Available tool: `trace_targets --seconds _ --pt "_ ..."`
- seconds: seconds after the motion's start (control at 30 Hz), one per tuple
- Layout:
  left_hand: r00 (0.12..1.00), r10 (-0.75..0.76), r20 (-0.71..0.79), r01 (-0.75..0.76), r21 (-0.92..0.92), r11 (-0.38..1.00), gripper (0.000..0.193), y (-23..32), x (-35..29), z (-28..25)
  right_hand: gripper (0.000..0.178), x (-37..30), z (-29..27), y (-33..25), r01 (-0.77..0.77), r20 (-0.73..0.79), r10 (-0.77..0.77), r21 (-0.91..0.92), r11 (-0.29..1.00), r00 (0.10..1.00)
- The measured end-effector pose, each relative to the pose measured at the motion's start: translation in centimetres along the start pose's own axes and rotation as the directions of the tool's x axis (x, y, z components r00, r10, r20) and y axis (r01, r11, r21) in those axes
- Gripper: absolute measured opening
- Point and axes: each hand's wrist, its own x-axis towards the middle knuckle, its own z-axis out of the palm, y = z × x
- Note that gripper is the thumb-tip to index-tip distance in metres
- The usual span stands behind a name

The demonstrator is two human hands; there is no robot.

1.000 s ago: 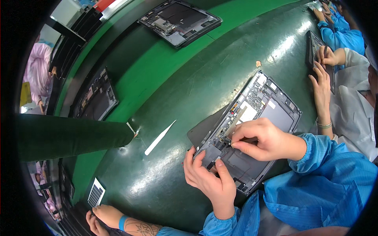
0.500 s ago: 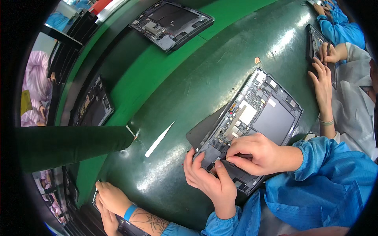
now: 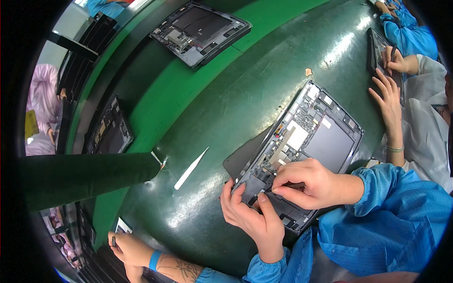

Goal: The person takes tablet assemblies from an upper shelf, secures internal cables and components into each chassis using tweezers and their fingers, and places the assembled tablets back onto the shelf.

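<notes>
An opened tablet-like device lies tilted on the dark green table, its circuit boards and dark flat panels exposed. My left hand grips its near left edge, fingers along the rim and thumb over the inside. Close beside that thumb, my right hand pinches low over the inner parts. A dark strip shows between its fingers, but I cannot tell whether it is a tool. Under the device's left side, a dark flat panel sticks out. White pointed tweezers lie on the table to the left.
Two more opened devices, one far and one at left, rest on the green belt. A dark green post juts in from the left. Co-workers' hands work at lower left and right.
My hands stay nearly in place on the device. Both belt devices have shifted slightly. The lower-left co-worker's hand has moved and shows a dark tool.
</notes>
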Motion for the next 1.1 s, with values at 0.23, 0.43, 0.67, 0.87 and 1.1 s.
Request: trace_targets --seconds 0.23,0.43,0.67,0.87,1.1 --pt "1.000 -0.003 0.002 0.003 0.014 1.000 0.040 -0.6 -0.1 -0.1 0.008 0.1 0.3 0.0 0.002 0.032 -0.001 -0.032 0.999 0.999" --pt "1.000 0.001 0.008 -0.001 0.010 1.000 0.040 -0.3 -0.1 -0.3 0.008 0.0 0.0 -0.3 0.025 0.049 -0.020 -0.095 0.995 0.999" --pt "1.000 -0.001 0.001 0.001 0.018 1.000 0.039 -0.7 -0.1 -0.7 0.007 0.3 0.3 0.4 0.020 0.003 -0.020 -0.076 0.997 1.000" --pt "1.000 0.013 0.005 -0.013 -0.006 1.000 0.039 -0.2 -0.2 -0.4 0.008 0.2 -0.7 -0.4 0.017 0.008 -0.016 -0.122 0.992 1.000" --pt "1.000 0.004 0.025 -0.004 0.007 1.000 0.047 0.0 -0.1 -0.5 0.007 1.3 -2.2 -0.2 -0.007 0.111 0.016 -0.082 0.997 0.994"
